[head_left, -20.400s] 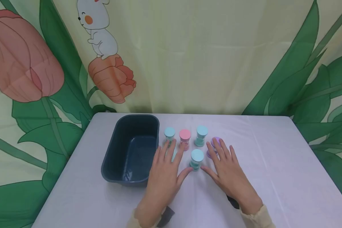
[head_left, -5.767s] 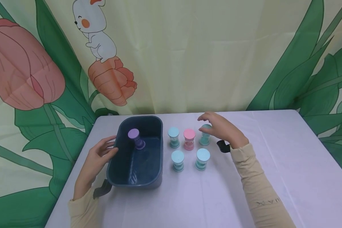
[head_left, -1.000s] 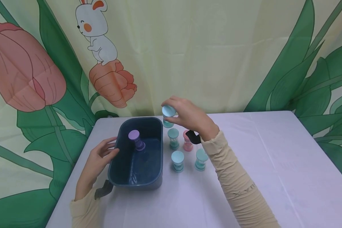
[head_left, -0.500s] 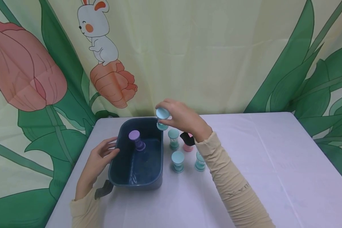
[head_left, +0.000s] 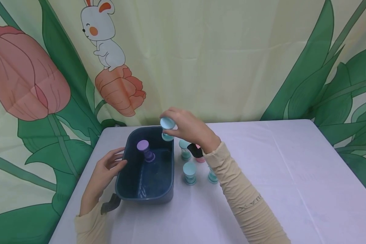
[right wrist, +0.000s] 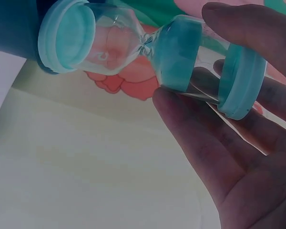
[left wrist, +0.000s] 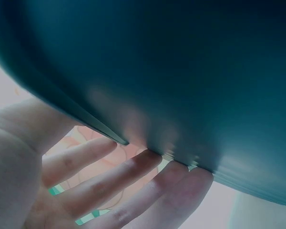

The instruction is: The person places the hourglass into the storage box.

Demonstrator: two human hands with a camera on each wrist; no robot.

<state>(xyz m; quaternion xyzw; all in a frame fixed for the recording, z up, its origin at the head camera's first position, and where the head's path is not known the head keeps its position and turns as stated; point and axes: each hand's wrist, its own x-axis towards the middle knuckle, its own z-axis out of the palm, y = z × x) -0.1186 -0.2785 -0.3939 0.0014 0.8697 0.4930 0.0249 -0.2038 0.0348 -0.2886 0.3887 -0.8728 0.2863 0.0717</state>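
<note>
My right hand (head_left: 192,128) pinches a teal hourglass (head_left: 167,124) near its top cap, between thumb and fingers. It hangs above the far right corner of a dark blue plastic bin (head_left: 160,198). In the right wrist view the teal sand sits in the bulb (right wrist: 178,52) by my fingers. My left hand (head_left: 105,173) rests against the bin's left side, its fingertips touching the outer wall in the left wrist view. Inside the bin a purple hourglass (head_left: 145,150) leans toward the left wall.
Right of the bin stand more teal hourglasses, one near the front (head_left: 189,173), one behind it (head_left: 185,150) and one partly behind my right sleeve (head_left: 212,176). A pink hourglass (head_left: 199,158) is mostly hidden by the wrist strap. A printed curtain (head_left: 231,67) hangs behind the white table.
Since about a second ago, my right hand has carried the teal hourglass left, from beyond the bin's right edge to over its far corner. The left hand has stayed by the bin.
</note>
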